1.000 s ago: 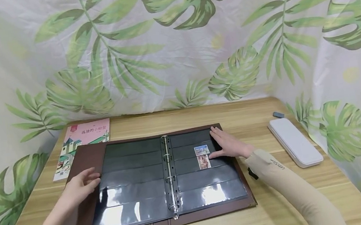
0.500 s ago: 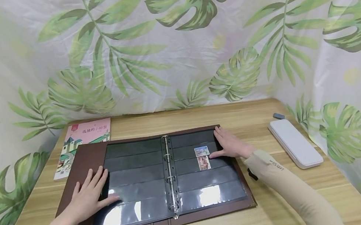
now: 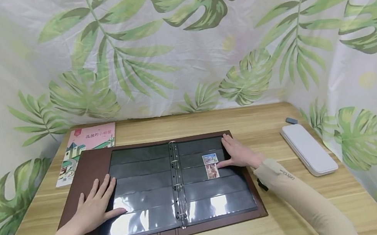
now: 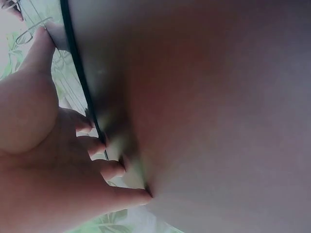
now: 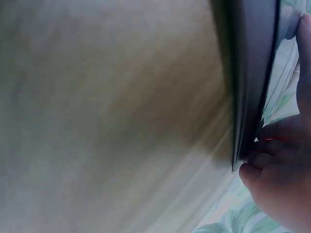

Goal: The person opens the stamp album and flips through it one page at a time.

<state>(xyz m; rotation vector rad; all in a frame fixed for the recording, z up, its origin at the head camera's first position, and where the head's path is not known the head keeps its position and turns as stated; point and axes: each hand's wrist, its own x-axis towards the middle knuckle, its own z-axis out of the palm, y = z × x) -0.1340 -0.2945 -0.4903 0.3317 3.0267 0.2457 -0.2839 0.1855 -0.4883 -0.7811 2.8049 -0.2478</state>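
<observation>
A brown ring-bound stamp album [image 3: 94,169] lies open, its black pages [image 3: 141,181] divided into clear strip pockets. Two stamps are on the right page: a blue one [image 3: 209,159] above and a reddish-brown one [image 3: 212,171] just below. My left hand [image 3: 92,208] rests with spread fingers on the left cover margin, thumb reaching over the page. At the right page's outer edge lies my right hand [image 3: 239,153], fingers extended toward the top corner and thumb tip right at the reddish-brown stamp. Both wrist views show fingers [image 4: 129,195] along the album's edges [image 5: 255,73].
A pink picture book [image 3: 88,144] sits partly under the album's upper left corner. To the right are a white oblong case [image 3: 309,149] and a small blue-grey block [image 3: 291,120]. Behind the wooden table [image 3: 251,120] hangs a leaf-patterned cloth [image 3: 195,54].
My left hand has gone from loosely bent fingers at the left page's edge to spread fingers laid on the album. The right hand has stayed nearly in place.
</observation>
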